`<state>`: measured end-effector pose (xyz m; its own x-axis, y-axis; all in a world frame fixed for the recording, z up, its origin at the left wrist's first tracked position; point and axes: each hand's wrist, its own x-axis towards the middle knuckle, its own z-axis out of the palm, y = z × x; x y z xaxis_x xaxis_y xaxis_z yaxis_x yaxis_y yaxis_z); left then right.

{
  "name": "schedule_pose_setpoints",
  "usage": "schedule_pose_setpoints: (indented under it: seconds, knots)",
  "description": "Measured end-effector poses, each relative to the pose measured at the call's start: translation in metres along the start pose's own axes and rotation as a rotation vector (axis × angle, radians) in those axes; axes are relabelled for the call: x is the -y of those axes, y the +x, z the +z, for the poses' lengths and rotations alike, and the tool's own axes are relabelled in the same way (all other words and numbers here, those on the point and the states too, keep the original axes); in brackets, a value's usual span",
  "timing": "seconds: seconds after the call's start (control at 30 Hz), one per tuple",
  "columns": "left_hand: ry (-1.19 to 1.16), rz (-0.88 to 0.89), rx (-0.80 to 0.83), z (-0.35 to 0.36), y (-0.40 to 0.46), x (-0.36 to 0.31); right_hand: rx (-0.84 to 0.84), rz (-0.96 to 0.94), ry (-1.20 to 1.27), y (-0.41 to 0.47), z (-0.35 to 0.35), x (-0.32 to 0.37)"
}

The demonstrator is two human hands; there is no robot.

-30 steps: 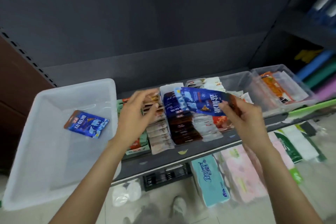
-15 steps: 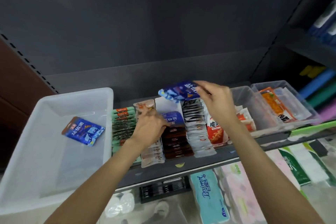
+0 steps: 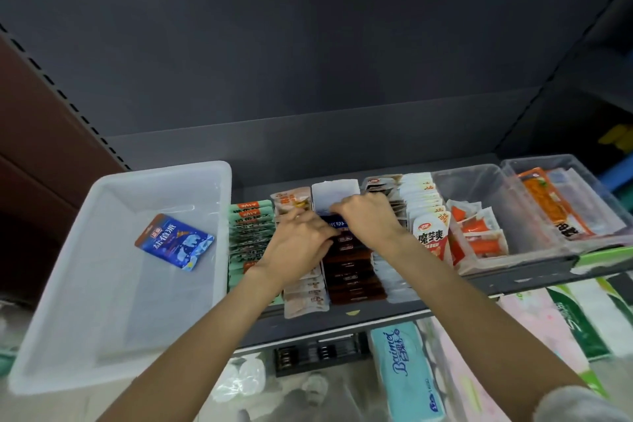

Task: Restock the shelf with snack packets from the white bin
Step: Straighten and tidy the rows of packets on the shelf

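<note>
The white bin (image 3: 85, 250) sits at the left end of the dark shelf (image 3: 342, 319) and holds one blue snack packet (image 3: 174, 240). Both hands meet over the middle row of packets. My right hand (image 3: 366, 216) grips a blue packet (image 3: 337, 223) that is pushed down into the row of blue and dark brown packets (image 3: 349, 274); only a sliver of it shows. My left hand (image 3: 301, 243) presses on the packets just to its left, fingers bent against the row. Its fingertips are hidden among the packets.
Rows of green packets (image 3: 251, 236), beige packets (image 3: 305, 298) and white packets (image 3: 421, 202) flank the hands. Two clear bins (image 3: 479, 181) with orange packets stand at the right. Tissue packs (image 3: 404, 373) lie on the lower level.
My right hand brought the blue packet down from above the rows into the middle row. My left hand shifted up to meet it.
</note>
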<state>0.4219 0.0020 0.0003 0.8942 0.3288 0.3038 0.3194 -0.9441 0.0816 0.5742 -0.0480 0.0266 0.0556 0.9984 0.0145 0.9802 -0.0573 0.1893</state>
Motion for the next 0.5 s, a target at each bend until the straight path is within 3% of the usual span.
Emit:
schedule_pose_setpoints:
  seconds: [0.13,0.23,0.37,0.5]
  knots:
    - [-0.121,0.064,-0.166,-0.009,-0.019,0.003,0.047,0.029,0.034,0.001,0.003,0.002]
    - [-0.186,-0.028,-0.343,-0.029,-0.046,0.012,0.059,0.027,0.100,-0.009,-0.014,0.002]
    - [-0.298,-0.448,-0.468,-0.050,-0.094,0.050,-0.055,0.118,0.362,-0.024,-0.060,0.018]
    - [-0.338,-0.866,-0.322,-0.044,-0.144,0.117,-0.248,0.014,0.824,-0.007,-0.080,0.076]
